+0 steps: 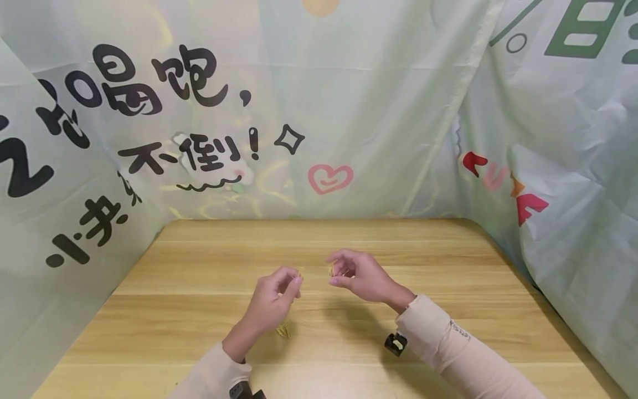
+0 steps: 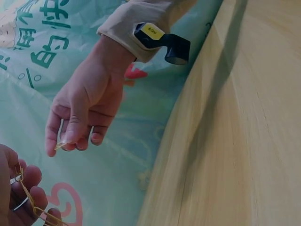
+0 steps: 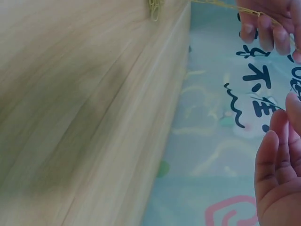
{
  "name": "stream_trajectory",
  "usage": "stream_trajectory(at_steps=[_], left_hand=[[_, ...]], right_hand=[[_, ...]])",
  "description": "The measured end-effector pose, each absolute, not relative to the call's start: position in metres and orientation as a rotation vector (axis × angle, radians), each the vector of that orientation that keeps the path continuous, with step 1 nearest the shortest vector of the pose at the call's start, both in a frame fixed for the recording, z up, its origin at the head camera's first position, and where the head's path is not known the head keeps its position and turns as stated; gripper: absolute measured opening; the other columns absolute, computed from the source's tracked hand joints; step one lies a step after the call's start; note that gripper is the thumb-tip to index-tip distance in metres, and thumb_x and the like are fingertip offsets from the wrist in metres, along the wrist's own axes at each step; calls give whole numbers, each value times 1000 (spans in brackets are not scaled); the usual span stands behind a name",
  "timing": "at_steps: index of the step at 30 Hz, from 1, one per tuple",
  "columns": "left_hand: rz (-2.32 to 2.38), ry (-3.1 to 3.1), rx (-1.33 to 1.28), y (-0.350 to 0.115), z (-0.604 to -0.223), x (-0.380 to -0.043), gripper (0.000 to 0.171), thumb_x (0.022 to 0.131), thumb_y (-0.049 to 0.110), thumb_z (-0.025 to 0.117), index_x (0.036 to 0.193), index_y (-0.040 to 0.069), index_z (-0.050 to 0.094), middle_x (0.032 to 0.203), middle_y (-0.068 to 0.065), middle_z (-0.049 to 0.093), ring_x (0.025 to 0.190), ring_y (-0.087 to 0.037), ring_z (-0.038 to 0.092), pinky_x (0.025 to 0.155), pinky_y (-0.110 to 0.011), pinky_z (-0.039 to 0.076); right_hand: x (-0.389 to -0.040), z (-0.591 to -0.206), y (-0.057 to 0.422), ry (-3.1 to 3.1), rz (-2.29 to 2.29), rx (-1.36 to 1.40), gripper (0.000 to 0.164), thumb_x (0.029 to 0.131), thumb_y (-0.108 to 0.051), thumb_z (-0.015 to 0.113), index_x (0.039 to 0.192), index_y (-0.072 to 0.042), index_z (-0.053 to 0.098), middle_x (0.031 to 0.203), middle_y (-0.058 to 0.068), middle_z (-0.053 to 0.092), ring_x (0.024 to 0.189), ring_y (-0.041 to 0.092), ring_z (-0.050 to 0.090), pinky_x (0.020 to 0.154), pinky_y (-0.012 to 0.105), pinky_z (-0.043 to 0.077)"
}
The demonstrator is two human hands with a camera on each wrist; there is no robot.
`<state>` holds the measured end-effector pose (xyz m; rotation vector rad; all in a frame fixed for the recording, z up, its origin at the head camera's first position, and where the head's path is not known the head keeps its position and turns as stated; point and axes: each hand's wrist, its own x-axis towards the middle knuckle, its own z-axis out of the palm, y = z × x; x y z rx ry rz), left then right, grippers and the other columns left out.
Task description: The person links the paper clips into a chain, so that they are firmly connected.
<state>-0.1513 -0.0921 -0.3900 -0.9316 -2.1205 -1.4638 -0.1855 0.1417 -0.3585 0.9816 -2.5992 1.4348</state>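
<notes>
My left hand [image 1: 269, 302] pinches one end of a chain of linked yellow paper clips [image 2: 28, 194], which runs across its fingers. In the right wrist view, the chain [image 3: 237, 8] trails off from the left hand [image 3: 270, 28]. Opposite, my right hand [image 1: 366, 276] holds a single yellow paper clip [image 2: 59, 145] between thumb and index finger, its other fingers loosely bent. A gap separates the two hands above the table. Below the left hand lies a small heap of yellow paper clips [image 1: 283, 329].
The wooden table [image 1: 423, 249] has rounded far corners. Printed fabric sheets [image 1: 389, 122] enclose it at the back and both sides. A dark wrist camera [image 1: 396, 344] hangs at the right cuff, another camera [image 1: 243, 390] at the left.
</notes>
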Motion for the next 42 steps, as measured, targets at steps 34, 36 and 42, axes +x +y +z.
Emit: stream_trajectory(at_steps=[34,36,42], left_hand=[[-1249,-2157,-995,-84,-392,-157,6,92,5,60,89,4,66,61,9,54,54,1,42,47,-20,42],[-1251,-2155,-993,-84,-393,-157,7,93,6,60,89,4,66,61,9,54,54,1,42,47,-20,42],[-1256,-2145,-960,-83,-394,-158,7,92,7,61,88,4,66,61,9,54,54,0,43,47,-21,42]], right_hand=[[-176,-348,122,-2543,1703,1068,34,86,-2,72,117,0,60,85,2,63,74,15,62,72,33,54],[-175,-347,122,-2553,1703,1065,34,86,-2,72,117,0,60,85,2,63,74,15,62,73,33,54],[-175,-345,122,-2588,1695,1057,34,85,-2,72,117,1,60,85,1,63,74,16,62,73,33,53]])
